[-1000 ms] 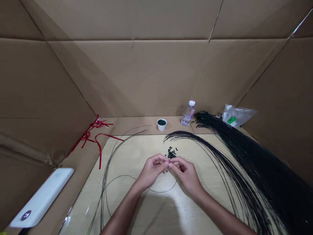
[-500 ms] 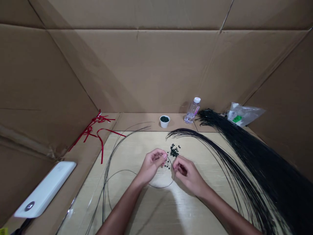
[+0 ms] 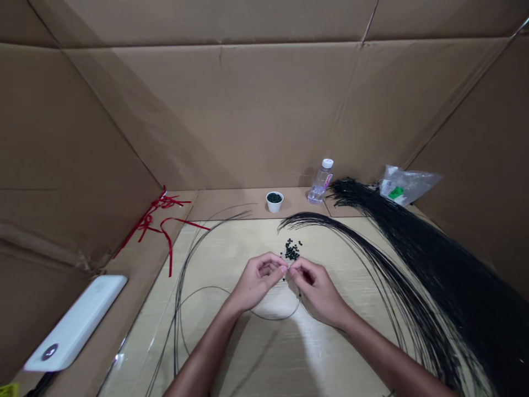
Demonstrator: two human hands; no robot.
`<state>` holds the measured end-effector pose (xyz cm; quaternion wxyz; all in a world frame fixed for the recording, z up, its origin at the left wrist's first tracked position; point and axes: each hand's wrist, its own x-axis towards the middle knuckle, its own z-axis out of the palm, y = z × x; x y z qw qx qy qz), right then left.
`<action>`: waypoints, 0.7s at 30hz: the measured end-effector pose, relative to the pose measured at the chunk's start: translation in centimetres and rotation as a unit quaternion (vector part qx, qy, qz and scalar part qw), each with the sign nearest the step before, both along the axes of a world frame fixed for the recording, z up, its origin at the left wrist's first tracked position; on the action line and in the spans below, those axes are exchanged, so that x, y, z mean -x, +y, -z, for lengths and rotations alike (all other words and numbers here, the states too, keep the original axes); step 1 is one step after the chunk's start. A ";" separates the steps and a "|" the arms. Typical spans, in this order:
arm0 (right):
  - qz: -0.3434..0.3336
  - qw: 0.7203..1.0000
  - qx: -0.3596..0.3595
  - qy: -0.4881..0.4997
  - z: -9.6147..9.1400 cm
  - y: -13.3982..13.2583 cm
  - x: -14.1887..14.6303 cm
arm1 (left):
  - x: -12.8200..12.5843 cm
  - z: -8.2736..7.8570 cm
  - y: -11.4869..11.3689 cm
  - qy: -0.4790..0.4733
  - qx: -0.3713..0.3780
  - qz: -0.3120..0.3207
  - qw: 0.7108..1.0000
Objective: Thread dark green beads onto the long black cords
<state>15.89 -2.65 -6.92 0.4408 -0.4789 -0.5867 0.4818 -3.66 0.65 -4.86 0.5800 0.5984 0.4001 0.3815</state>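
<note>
Fingertips have closed back together since the earlier frame: left hand (image 3: 258,281) and right hand (image 3: 317,290) pinch something too small to tell, just below the loose black beads (image 3: 291,252). A knuckle bump could scatter them; the slack black strand (image 3: 275,318) could snag.

dark-green beads (image 3: 291,251): near-black | fibre strands (image 3: 430,275): glossy black | ribbon (image 3: 145,225): red | board (image 3: 231,248): pale wood-grain | cardboard wall (image 3: 206,110): tan
</note>
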 end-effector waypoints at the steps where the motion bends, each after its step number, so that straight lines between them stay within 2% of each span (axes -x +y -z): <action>1: 0.004 1.000 -0.001 -0.003 0.1 0.0 0.0 | 0.3 -0.1 0.1 0.023 -0.019 -0.004 1.000; 4: 0.021 1.000 -0.003 -0.013 0.2 0.1 0.0 | 1.4 -0.7 0.3 0.122 -0.096 -0.010 0.988; 8: 0.032 0.999 -0.010 -0.020 0.2 0.1 0.0 | 2.3 -1.3 0.5 0.220 -0.181 0.028 0.958; 17: 0.026 0.999 -0.007 -0.020 0.2 0.1 -0.1 | 2.2 -0.9 0.3 0.211 -0.234 0.061 0.947; 21: 0.027 1.000 0.006 0.010 0.2 0.0 -0.1 | 1.7 -0.9 0.2 0.195 -0.211 0.042 0.957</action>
